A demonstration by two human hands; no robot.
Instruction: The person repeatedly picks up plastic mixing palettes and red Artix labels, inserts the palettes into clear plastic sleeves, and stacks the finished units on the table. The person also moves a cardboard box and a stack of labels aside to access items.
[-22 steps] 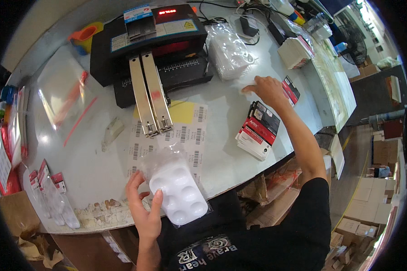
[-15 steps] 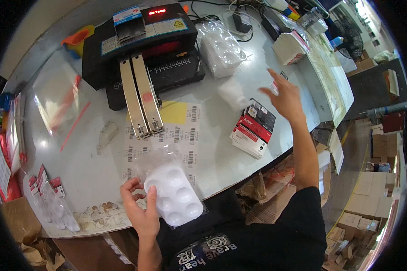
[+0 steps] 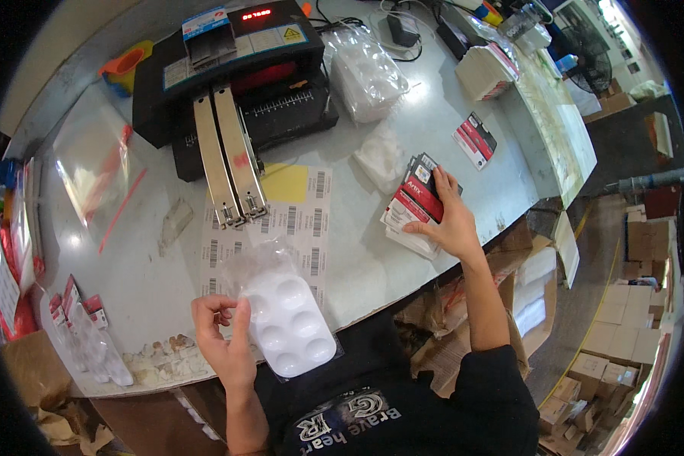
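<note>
A white plastic paint palette [image 3: 305, 328] with several round wells lies in a clear plastic bag [image 3: 262, 266] at the table's near edge. My left hand [image 3: 226, 338] is closed on its left side, with the thumb along the palette's edge and the fingers curled. To the right, my right hand [image 3: 452, 222] spans the near right side of a stack of red, black and white printed cards [image 3: 412, 196], its thumb and fingers on the cards. A single matching card [image 3: 475, 140] lies farther back. Crumpled clear plastic [image 3: 380, 158] sits beside the stack.
A black machine [image 3: 232, 83] with two metal rails stands at the back. A barcode label sheet [image 3: 315, 228] lies under its front end. Packed palettes [image 3: 365, 72] stand right of it; bagged pieces [image 3: 87, 342] lie left. A raised ledge [image 3: 551, 125] bounds the right side.
My right hand has come down and left from above the single card onto the card stack, uncovering that card. My left hand keeps the bagged palette nearly in place.
</note>
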